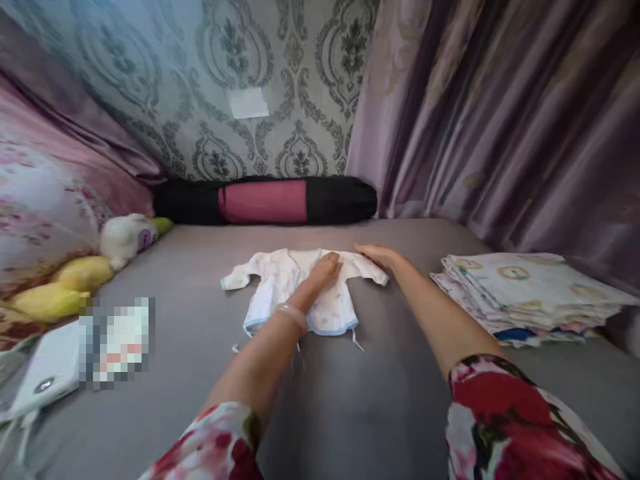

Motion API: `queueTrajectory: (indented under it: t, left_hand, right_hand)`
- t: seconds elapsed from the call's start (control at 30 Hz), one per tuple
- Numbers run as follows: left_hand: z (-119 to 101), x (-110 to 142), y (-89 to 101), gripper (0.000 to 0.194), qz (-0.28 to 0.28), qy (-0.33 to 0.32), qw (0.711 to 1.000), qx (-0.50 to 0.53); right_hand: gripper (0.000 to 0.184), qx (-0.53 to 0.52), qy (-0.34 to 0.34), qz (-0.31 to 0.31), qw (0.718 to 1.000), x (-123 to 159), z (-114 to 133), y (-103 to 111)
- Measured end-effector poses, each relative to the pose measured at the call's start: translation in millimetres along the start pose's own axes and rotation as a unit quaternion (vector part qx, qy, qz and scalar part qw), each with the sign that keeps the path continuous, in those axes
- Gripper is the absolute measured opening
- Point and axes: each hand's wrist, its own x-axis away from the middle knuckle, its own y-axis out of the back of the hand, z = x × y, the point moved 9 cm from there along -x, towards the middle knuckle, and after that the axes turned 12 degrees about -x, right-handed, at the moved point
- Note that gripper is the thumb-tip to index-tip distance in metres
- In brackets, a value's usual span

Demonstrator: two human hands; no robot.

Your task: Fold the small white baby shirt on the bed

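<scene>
Gray bedding [350, 413] carries a small white garment [270, 287], laid out flat with its sleeves spread.

Mauve curtains [450, 120] hang at the right; a black-and-pink bolster [263, 202] lies behind, folded cloths [525, 283] to the right. The left hand [325, 268] rests on the garment's chest, fingers together; the right hand [377, 255], fingers extended, is at the right-side sleeve, grip unclear.

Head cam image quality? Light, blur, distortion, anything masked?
Head view: right-hand curtain falls into dark shade; bluish haze over upper-left wallpaper; wide-angle stretch toward the edges, likely lens; left hand soft, fingers poorly defined; pixelated patch at left hides detail.
</scene>
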Motion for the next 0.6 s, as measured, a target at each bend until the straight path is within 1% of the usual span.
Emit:
queueTrajectory:
  t: [0.13, 0.23, 0.3, 0.4, 0.5, 0.6]
  left_hand:
    - [-3, 10, -1.1, 0.032, -0.034, -0.003, 0.999, -0.026]
    - [-3, 12, -2.7, 0.036, -0.036, 0.011, 0.998, -0.041]
    - [-2, 13, -4.3, 0.039, -0.022, 0.028, 0.998, -0.048]
    - [-2, 13, -6.1, 0.044, 0.010, 0.048, 0.997, -0.055]
    - [-3, 14, -7.1, 0.048, 0.044, 0.065, 0.995, -0.061]
    - [-3, 15, -7.9, 0.051, 0.068, 0.072, 0.993, -0.066]
  right_hand:
    - [0.026, 0.024, -0.025, 0.033, 0.999, 3, -14, 16]
    - [0.025, 0.041, -0.019, 0.073, 0.996, 3, -21, 28]
    - [0.029, 0.044, -0.008, 0.083, 0.996, 3, -24, 38]
    - [0.037, 0.032, 0.007, 0.076, 0.997, 3, -25, 52]
    - [0.041, 0.012, 0.009, 0.071, 0.997, 6, -25, 58]
    - [0.041, 0.022, 0.018, 0.045, 0.999, 6, -24, 67]
